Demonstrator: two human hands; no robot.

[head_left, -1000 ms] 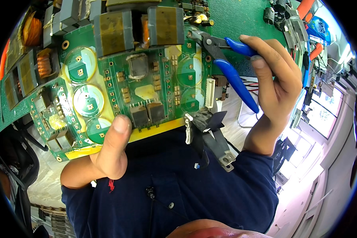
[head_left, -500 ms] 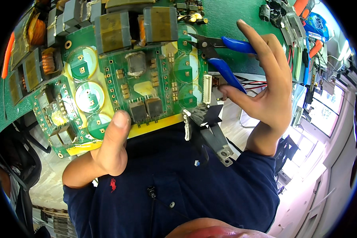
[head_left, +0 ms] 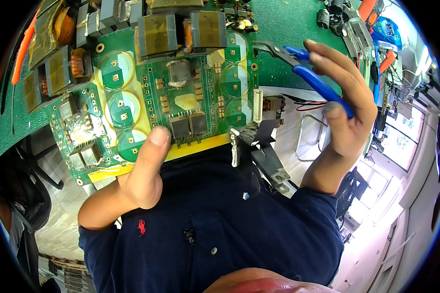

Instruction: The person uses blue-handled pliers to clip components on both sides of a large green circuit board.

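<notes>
A green circuit board (head_left: pixel 188 101) is tilted up in front of me, with grey block transformers (head_left: pixel 157 35) along its far side, copper coils (head_left: pixel 77 63) at its left and round bare pads on its face. My left hand (head_left: pixel 144 171) grips the near edge, thumb on top; its other fingers are hidden beneath. My right hand (head_left: pixel 352 105) is closed around blue-handled wire cutters (head_left: pixel 322 88). Their jaws are beside the board's upper right edge, over the green mat. A white connector (head_left: pixel 257 106) stands at the board's right edge, near a dark metal bracket (head_left: pixel 269 158).
The green mat (head_left: pixel 298 24) covers the bench. Black cylindrical capacitors (head_left: pixel 333 18), metal heatsinks and a blue packet (head_left: pixel 387 31) lie at the far right. An orange-handled tool (head_left: pixel 23 53) is at the left. A black chair (head_left: pixel 29 200) stands left of me.
My right hand has drawn the cutters right, off the board, and their handles are closer together. My left hand and the board have shifted slightly right.
</notes>
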